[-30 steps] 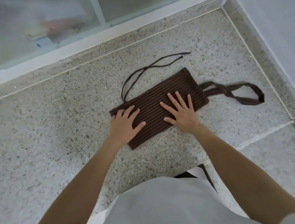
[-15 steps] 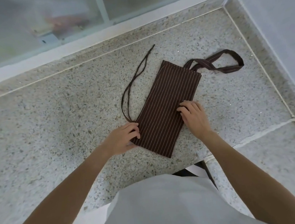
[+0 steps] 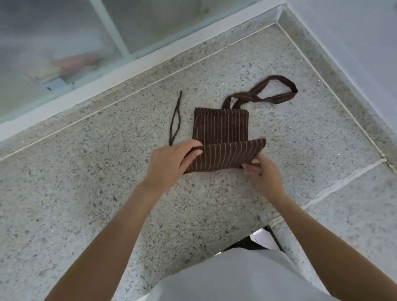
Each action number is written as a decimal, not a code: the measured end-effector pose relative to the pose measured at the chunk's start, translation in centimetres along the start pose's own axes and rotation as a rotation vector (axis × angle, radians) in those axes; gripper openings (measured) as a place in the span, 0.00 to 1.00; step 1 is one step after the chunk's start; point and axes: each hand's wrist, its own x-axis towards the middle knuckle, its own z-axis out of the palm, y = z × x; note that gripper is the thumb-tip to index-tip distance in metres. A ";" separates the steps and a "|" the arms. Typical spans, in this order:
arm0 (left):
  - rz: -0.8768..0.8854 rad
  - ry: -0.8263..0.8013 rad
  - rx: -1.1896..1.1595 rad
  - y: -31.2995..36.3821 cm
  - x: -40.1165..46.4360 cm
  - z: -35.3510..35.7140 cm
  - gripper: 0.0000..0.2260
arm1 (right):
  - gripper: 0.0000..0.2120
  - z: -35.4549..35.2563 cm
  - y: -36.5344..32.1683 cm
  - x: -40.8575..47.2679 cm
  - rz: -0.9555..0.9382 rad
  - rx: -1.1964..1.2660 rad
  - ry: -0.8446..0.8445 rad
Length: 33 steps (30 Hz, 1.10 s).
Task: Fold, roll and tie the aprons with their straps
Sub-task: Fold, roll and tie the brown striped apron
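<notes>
A brown apron (image 3: 222, 129) with thin pale stripes lies folded into a narrow strip on the speckled stone counter (image 3: 75, 185). Its near end is turned up and over into a fold, stripes running crosswise. My left hand (image 3: 172, 164) grips the left end of that fold, thumb on top. My right hand (image 3: 262, 173) pinches the fold's lower right corner. A wide neck loop (image 3: 269, 93) trails from the apron's far end to the right. Thin tie straps (image 3: 175, 118) lie to the left, their near ends hidden behind my left hand.
A white window frame (image 3: 123, 70) with frosted glass runs along the counter's far side. A pale wall (image 3: 352, 53) closes the right side. A joint (image 3: 328, 191) crosses the counter at right. My light shirt fills the bottom of the view.
The apron has been turned from lying slantwise to pointing straight away from me. Both hands have gone from its side edges to its near end and lifted it over into a fold.
</notes>
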 end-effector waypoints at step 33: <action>0.161 -0.640 0.380 -6.8 1.4 8.9 0.47 | 0.33 -5.0 3.7 9.9 -0.954 -0.988 -0.453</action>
